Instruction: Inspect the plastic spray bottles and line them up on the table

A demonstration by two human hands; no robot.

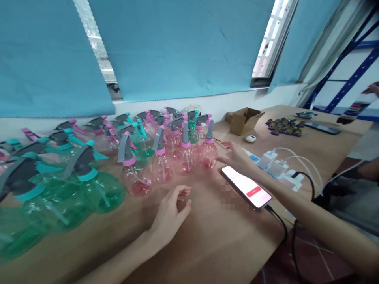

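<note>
My left hand (171, 211) hovers over the table, fingers loosely curled and the thumb apart, with nothing in it. My right hand (235, 156) reaches across beside the nearest pink spray bottle (209, 154). Its fingers and thumb are spread, and whether they touch the bottle I cannot tell. Further left in the front row stand more pink bottles (186, 157), with grey trigger heads and pink collars. Larger green spray bottles (103, 193) with turquoise collars fill the left side. Below my right forearm lies a lit phone (244, 185) with a cable plugged in.
An open cardboard box (245, 121) stands at the back, near a white rounded object (250, 138). Several small dark-and-brass pieces (286, 126) lie in a pile. A power strip with chargers (278, 169) and cables runs along the right. Another person's hand (371, 88) holds a cola bottle (353, 110).
</note>
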